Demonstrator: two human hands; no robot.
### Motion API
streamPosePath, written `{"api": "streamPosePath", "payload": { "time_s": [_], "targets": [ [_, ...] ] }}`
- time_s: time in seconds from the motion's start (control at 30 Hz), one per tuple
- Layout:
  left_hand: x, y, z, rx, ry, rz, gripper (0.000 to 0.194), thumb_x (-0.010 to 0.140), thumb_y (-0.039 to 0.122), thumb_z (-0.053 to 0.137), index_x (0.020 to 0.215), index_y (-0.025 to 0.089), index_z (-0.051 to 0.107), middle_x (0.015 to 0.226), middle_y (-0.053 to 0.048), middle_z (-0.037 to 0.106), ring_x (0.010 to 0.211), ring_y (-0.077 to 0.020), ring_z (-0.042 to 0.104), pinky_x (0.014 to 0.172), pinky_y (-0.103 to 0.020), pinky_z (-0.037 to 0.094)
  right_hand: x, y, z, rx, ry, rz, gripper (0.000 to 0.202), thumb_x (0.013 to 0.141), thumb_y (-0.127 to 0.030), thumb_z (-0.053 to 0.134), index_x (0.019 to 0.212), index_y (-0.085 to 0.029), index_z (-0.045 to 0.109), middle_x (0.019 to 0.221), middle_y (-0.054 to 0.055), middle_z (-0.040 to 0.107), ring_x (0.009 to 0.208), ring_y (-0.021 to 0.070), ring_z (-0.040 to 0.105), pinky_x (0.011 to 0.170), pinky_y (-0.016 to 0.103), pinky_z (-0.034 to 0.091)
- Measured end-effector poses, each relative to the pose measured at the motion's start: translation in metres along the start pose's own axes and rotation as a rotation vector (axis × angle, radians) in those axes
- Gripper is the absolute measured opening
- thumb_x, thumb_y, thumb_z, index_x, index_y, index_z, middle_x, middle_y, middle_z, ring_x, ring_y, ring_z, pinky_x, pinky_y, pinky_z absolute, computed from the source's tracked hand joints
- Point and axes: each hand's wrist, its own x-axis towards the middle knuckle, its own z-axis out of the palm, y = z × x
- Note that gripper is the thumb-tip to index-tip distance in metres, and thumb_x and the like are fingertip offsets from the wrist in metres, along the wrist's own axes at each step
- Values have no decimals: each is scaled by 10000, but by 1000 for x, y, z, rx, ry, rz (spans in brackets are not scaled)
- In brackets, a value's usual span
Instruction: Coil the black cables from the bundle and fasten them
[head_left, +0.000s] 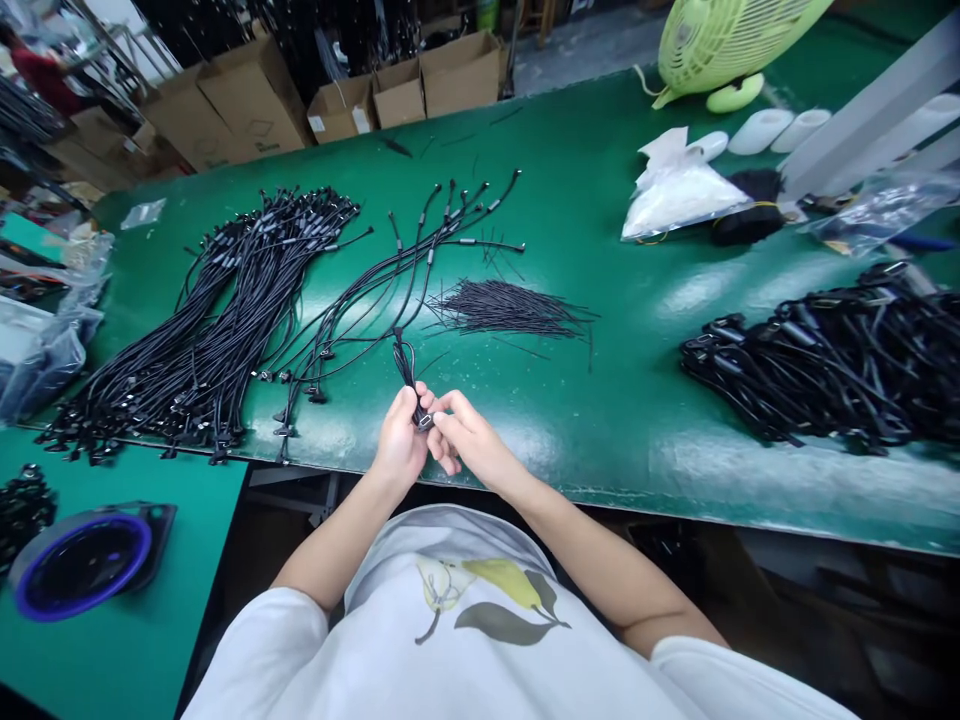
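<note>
Near the table's front edge, my left hand [403, 436] is closed around a black cable [406, 366] folded into a small bundle. A connector [425, 422] with a metal end sticks out at the bottom of that bundle. My right hand [466, 432] pinches at this connector from the right, fingers curled. Just beyond my hands are loose black cables [375, 275], spread out with connectors at both ends. To their right is a heap of short black twist ties [517, 308]. A large pile of straight cables [225, 310] covers the table's left part.
Bundled cables [832, 360] are heaped at the right. Behind them are a white plastic bag [675, 190], white rolls [759, 132] and a green fan [739, 45]. Cardboard boxes [461, 78] stand past the far edge. A purple-rimmed round container [82, 565] is at lower left.
</note>
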Motion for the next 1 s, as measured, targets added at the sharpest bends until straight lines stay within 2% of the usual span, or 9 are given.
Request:
{"api": "streamPosePath", "payload": {
  "time_s": [0.1, 0.2, 0.27, 0.37, 0.53, 0.63, 0.8, 0.87, 1.0],
  "targets": [
    [1, 6, -6, 103, -35, 84, 319, 848, 454, 635, 785, 187, 472, 669, 46, 357, 600, -90, 407, 587, -213, 394, -10, -6, -15, -398, 101, -103, 219, 951, -240, 310, 1049, -182, 497, 710, 20, 656, 589, 150, 614, 607, 273, 475],
    [-3, 9, -15, 424, -146, 92, 370, 857, 529, 580, 751, 194, 464, 618, 55, 339, 541, -99, 353, 525, -229, 322, -17, -20, -37, -811, 214, -469, 290, 968, -214, 345, 1153, -165, 563, 1096, 133, 665, 1023, 221, 621, 903, 380, 451],
    [-8, 10, -22, 791, -255, 114, 360, 893, 505, 526, 716, 195, 477, 606, 35, 397, 556, -122, 365, 551, -249, 312, -15, -28, -50, -982, 64, -606, 321, 973, -206, 371, 1241, -160, 540, 1196, 148, 623, 1137, 244, 565, 989, 438, 395],
    [-18, 9, -35, 1237, -452, 191, 256, 905, 380, 534, 720, 203, 535, 676, -9, 499, 639, -165, 430, 637, -270, 324, -10, -28, -59, -1074, -296, -390, 284, 980, -276, 422, 1102, -99, 608, 957, 144, 671, 926, 239, 627, 842, 397, 462],
    [-28, 5, -55, 1458, -704, 234, 198, 899, 315, 539, 728, 220, 568, 696, -28, 513, 644, -194, 456, 643, -280, 313, -16, 3, -62, -522, -777, -105, 336, 1019, -343, 333, 1047, -147, 605, 819, 24, 644, 675, 108, 596, 590, 206, 433],
    [-27, 6, -55, 1460, -734, 182, 246, 921, 368, 502, 760, 210, 598, 718, -36, 543, 666, -195, 477, 660, -288, 328, -25, 15, -54, -612, -615, -165, 282, 1009, -268, 347, 1030, -144, 599, 882, 49, 649, 754, 125, 598, 642, 222, 440],
    [-13, -2, -46, 1075, -675, -179, 442, 912, 557, 442, 839, 165, 631, 584, 13, 474, 565, -148, 425, 600, -267, 342, -28, 9, -54, -999, -303, -351, 224, 965, -258, 434, 979, -138, 622, 907, 97, 647, 831, 195, 597, 722, 306, 447],
    [-8, -11, -47, 893, -561, -276, 475, 848, 616, 520, 778, 152, 597, 518, 52, 392, 493, -111, 343, 529, -242, 291, -26, 10, -76, -910, -187, -320, 252, 977, -308, 426, 997, -162, 631, 945, 78, 643, 872, 174, 600, 748, 280, 451],
    [-6, -22, -47, 592, -308, -284, 465, 747, 600, 673, 723, 153, 543, 534, 76, 337, 462, -66, 273, 463, -208, 222, -14, 30, -148, -844, 486, -33, 249, 981, -293, 411, 1070, -162, 604, 1010, 71, 605, 920, 152, 584, 826, 260, 436]
  ]
}}
